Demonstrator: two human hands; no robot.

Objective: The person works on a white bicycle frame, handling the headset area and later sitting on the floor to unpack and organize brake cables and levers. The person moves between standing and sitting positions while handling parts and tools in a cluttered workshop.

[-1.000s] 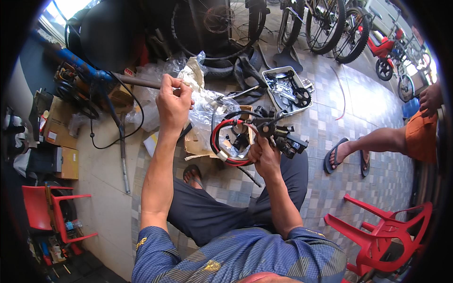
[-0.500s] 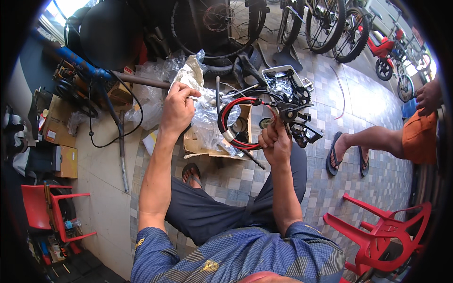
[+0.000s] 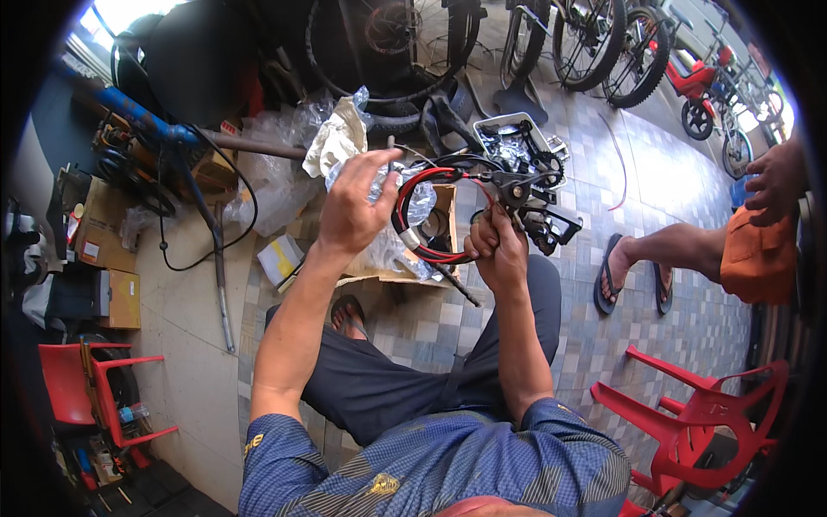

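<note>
A coil of red and black bicycle cable (image 3: 413, 191) hangs from my right hand (image 3: 498, 246), whose fingers are closed on it. Black and silver bicycle parts (image 3: 525, 191), which look like a derailleur or shifter, sit just above that hand; whether they are fixed to the cable I cannot tell. My left hand (image 3: 357, 207) is raised left of the coil, fingers stretched out, with nothing seen in it. Beyond its fingertips lies crumpled whitish paper (image 3: 334, 142) amid clear plastic wrap. Below the coil stands an open cardboard box (image 3: 392, 277).
A white tray of small metal parts (image 3: 510, 129) is at the far side. A blue bicycle frame (image 3: 142, 121) reaches in from the left. Another person's leg (image 3: 672, 250) and hand are at right. Red plastic chairs (image 3: 689, 422) stand on both sides; bicycles stand at the back.
My left hand has let go of the crumpled paper and moved right and slightly nearer, its fingers opening. The right hand still holds the cable coil, almost in the same place.
</note>
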